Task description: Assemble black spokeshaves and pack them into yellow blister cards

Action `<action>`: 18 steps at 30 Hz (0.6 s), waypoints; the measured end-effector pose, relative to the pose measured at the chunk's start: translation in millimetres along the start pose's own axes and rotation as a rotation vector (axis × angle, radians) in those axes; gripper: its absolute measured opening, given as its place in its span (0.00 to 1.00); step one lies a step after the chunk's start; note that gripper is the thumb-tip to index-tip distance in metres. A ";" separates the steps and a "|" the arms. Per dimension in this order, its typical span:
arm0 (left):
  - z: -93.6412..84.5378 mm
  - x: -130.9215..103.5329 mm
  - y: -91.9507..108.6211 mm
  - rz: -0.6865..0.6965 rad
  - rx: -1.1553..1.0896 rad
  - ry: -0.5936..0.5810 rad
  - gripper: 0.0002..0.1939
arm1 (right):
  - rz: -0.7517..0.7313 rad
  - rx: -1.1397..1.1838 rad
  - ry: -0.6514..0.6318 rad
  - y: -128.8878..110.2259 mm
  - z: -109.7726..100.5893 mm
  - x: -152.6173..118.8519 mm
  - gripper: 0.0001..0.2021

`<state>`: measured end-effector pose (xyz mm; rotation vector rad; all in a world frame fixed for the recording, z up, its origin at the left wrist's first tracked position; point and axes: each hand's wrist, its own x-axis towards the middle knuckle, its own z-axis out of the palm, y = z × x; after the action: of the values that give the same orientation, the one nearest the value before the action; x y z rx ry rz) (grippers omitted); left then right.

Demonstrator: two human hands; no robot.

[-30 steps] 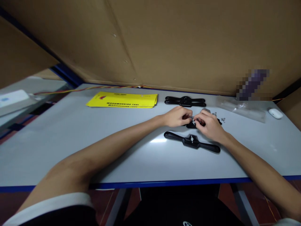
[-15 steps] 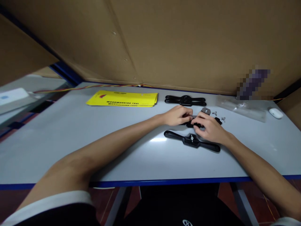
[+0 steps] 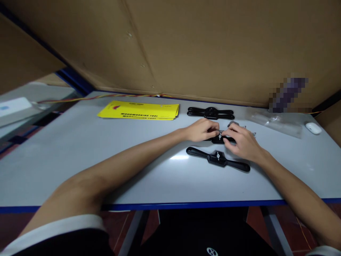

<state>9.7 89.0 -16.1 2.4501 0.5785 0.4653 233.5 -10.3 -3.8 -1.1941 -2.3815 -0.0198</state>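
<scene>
A black spokeshave (image 3: 217, 139) lies in front of me, with a small silver wing screw (image 3: 220, 136) showing on its middle. My left hand (image 3: 203, 130) is closed around its left end. Just right of the screw, my right hand (image 3: 241, 140) hovers over the right handle, thumb and fingertips apart; whether they touch it I cannot tell. Closer to me lies another black spokeshave (image 3: 217, 158) with a silver screw at its centre. Behind my right fingers, a grey metal blade (image 3: 233, 123) is mostly covered, and small silver wing screws (image 3: 254, 135) peek out beside the hand.
Black spokeshave bodies (image 3: 210, 112) lie together at the back. Yellow printed cards reading "woodworking tool" (image 3: 141, 111) are stacked to the left. A clear plastic bag (image 3: 277, 122) and a white earbud case (image 3: 313, 128) lie right. Cardboard walls (image 3: 202, 49) stand behind the table.
My right hand has shifted slightly right and its fingers have spread, uncovering the wing screw and covering more of the blade and loose screws. My left hand stays in place.
</scene>
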 end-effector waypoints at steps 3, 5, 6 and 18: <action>-0.1 0.0 -0.6 0.009 -0.005 -0.004 0.14 | 0.012 -0.006 -0.012 -0.4 0.7 -0.4 0.13; -0.3 -0.3 -0.4 0.015 -0.007 -0.004 0.13 | 0.008 -0.012 -0.022 -1.4 0.7 -0.9 0.15; -0.4 -0.4 -0.2 0.015 -0.008 -0.004 0.13 | 0.000 -0.013 -0.028 -2.0 0.7 -1.3 0.16; -0.8 0.2 2.3 0.009 -0.001 0.000 0.14 | -0.063 -0.047 -0.088 -5.4 -2.3 -1.2 0.13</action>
<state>10.2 87.8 -14.1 2.4527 0.5672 0.4694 230.9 -15.0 -1.3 -1.1633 -2.5079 -0.0452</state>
